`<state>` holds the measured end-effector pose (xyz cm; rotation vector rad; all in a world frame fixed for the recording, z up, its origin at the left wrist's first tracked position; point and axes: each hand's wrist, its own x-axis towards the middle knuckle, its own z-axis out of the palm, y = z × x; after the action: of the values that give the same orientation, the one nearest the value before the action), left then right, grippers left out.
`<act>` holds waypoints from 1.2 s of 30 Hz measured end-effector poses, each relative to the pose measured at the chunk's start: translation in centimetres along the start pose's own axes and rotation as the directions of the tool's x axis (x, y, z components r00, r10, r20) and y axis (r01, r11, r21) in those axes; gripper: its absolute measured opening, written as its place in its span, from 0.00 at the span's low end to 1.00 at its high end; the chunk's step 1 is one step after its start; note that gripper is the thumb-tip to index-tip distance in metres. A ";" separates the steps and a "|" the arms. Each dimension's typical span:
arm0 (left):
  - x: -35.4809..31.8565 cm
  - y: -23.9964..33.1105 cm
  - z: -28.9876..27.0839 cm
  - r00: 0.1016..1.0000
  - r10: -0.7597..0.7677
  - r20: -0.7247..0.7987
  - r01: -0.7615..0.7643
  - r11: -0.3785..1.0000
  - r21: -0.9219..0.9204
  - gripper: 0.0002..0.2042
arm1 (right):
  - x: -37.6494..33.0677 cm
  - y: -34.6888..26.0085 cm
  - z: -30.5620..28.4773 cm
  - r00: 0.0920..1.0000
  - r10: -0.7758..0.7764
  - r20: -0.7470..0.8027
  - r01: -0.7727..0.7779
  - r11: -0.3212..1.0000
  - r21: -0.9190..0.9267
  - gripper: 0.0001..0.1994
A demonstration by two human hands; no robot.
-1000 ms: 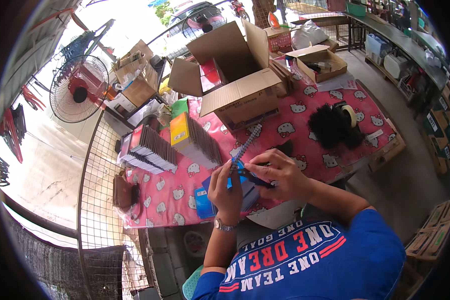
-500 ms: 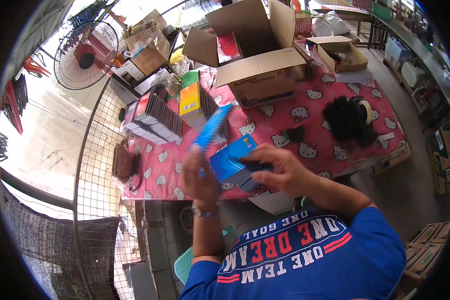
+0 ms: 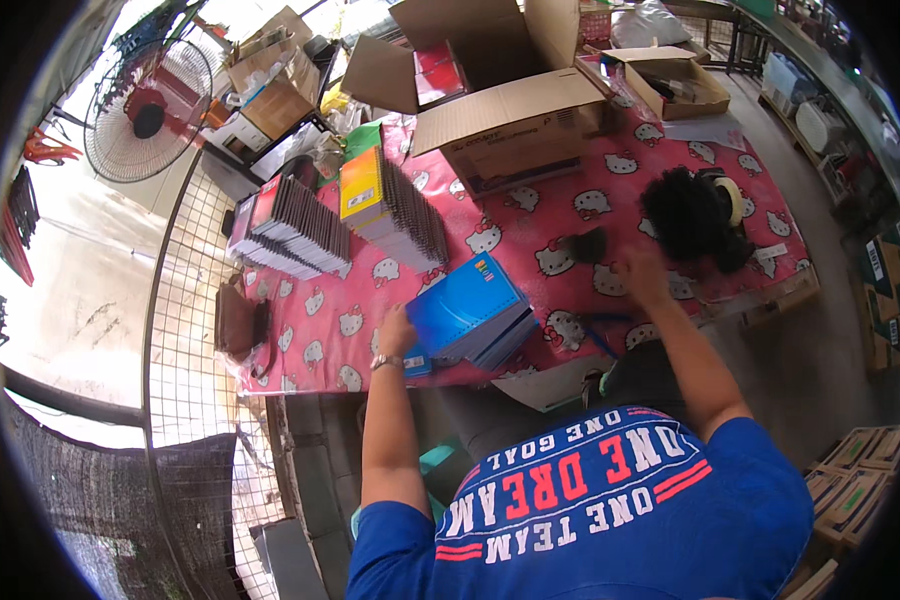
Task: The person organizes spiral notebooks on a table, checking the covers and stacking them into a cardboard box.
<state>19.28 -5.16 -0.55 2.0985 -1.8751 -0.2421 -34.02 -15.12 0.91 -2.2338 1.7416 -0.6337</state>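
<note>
A stack of blue spiral notebooks (image 3: 470, 305) lies near the table's front edge, its top cover facing up. At its left edge is my left hand (image 3: 397, 332), the fingers closed at the side of the top notebook. Another blue cover (image 3: 417, 362) peeks out below that hand. My right hand (image 3: 646, 277) is stretched out over the table to the right, blurred, its fingers unclear. Just left of it lies a small dark piece (image 3: 585, 246). A slim dark-blue object (image 3: 602, 335) lies between the stack and my right forearm.
Two notebook rows, one yellow-topped (image 3: 390, 210) and one red-topped (image 3: 288, 225), stand at the left. Behind is an open cardboard box (image 3: 515, 150) with red notebooks inside. A black fuzzy bundle (image 3: 685, 215) with a tape roll sits right. A brown pouch (image 3: 238, 320) lies far left.
The blue notebook that my left hand held raised now lies on the stack. My right hand has left the stack and moved right; the dark object it held is out of it.
</note>
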 end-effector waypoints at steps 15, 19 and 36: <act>-6.3 30.1 -14.6 0.821 0.559 -0.115 -0.507 0.808 0.301 0.12 | 3.9 6.2 -0.6 0.978 0.085 -0.190 -0.174 0.836 -0.521 0.07; -5.5 30.2 -15.5 0.788 0.608 -0.096 -0.588 0.791 0.170 0.10 | 3.6 6.9 -0.5 0.954 0.271 -0.131 -0.269 0.962 0.038 0.12; -2.2 30.1 -17.2 0.828 0.480 -0.290 -0.492 0.870 0.034 0.10 | 7.3 -1.7 -8.8 0.934 -0.042 -0.354 0.192 0.895 0.402 0.17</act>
<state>-3.45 -3.68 25.68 1.4552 -2.1092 0.1415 -35.29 -21.04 10.73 -2.0070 1.4130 -1.3560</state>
